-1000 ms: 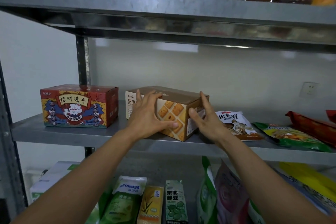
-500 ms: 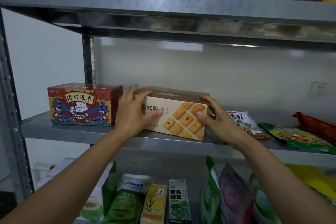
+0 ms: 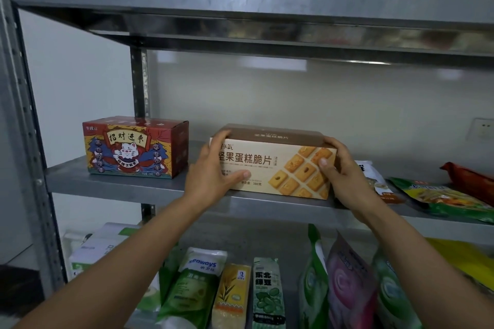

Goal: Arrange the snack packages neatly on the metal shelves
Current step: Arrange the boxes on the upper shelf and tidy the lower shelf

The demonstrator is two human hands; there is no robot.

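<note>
Upright snack bags [image 3: 267,294] stand below biscuit box [image 3: 272,165]. Left hand [image 3: 213,176] grips box's left end, right hand [image 3: 344,176] its right end; fingers curled over top edge, thumbs pressed on front. Box sits on middle metal shelf [image 3: 120,184]. Cat-print box [image 3: 133,147] near on left, flat packets [image 3: 433,195] on right.

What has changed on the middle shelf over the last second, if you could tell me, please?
The beige biscuit box, which stood cornerwise, has been turned so its long printed face lies along the front edge of the shelf. The left hand and right hand have slid outward to grip its two ends. The red cat box and the flat green packet lie as before.
</note>
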